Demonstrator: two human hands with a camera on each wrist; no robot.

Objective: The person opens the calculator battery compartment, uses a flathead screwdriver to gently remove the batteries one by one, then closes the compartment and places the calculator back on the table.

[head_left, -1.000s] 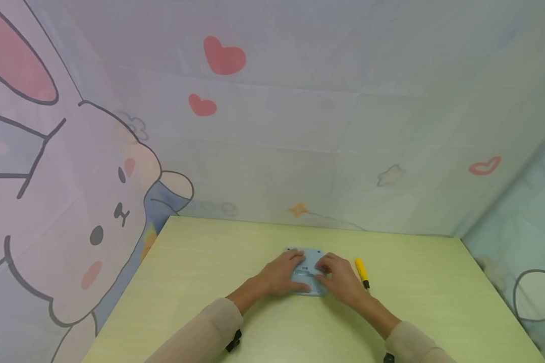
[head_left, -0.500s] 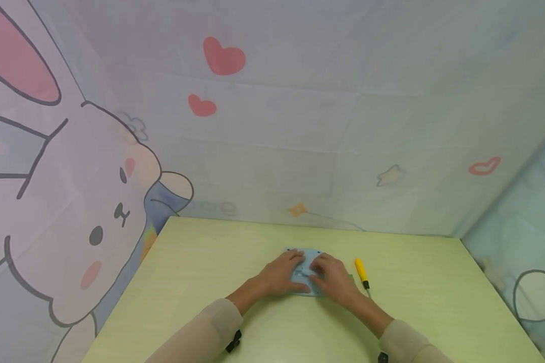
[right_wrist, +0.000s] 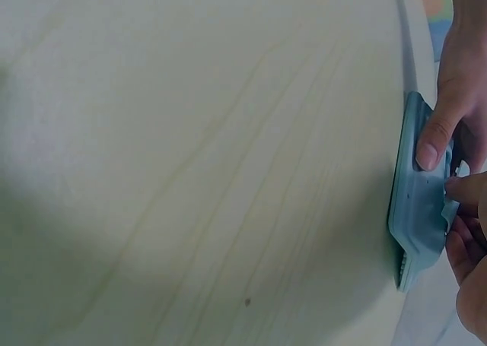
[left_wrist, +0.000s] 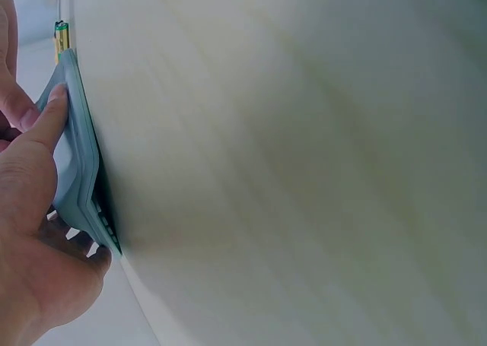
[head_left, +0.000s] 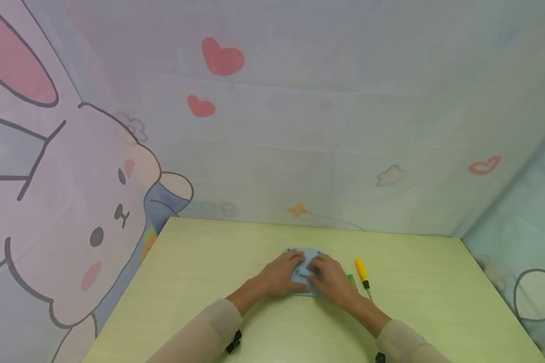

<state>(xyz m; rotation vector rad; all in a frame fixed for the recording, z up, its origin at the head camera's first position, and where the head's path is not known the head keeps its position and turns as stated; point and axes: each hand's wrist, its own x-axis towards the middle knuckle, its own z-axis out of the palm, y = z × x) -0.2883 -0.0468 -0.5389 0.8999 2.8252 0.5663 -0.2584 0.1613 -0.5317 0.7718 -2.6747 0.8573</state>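
Note:
A light blue calculator (head_left: 310, 256) lies face down on the table, a row of keys showing along its lower edge in the left wrist view. My left hand (head_left: 279, 275) holds it by its left side, thumb (right_wrist: 431, 150) on the back and fingers by the far edge. Over the battery compartment, my right hand (head_left: 336, 282) pinches a small light blue battery cover (right_wrist: 450, 209), tilted against the back. That hand hides much of the compartment. Just right of it lies a green and gold battery (left_wrist: 62, 40).
A screwdriver with a yellow handle (head_left: 361, 269) lies right of the battery, its shaft toward me. The pale table (head_left: 218, 252) ends at a cloth backdrop (head_left: 272, 151) printed with hearts and a rabbit.
My right hand has shifted left over the calculator's compartment with the cover, bringing the battery beside it into sight. My left hand has stayed in place.

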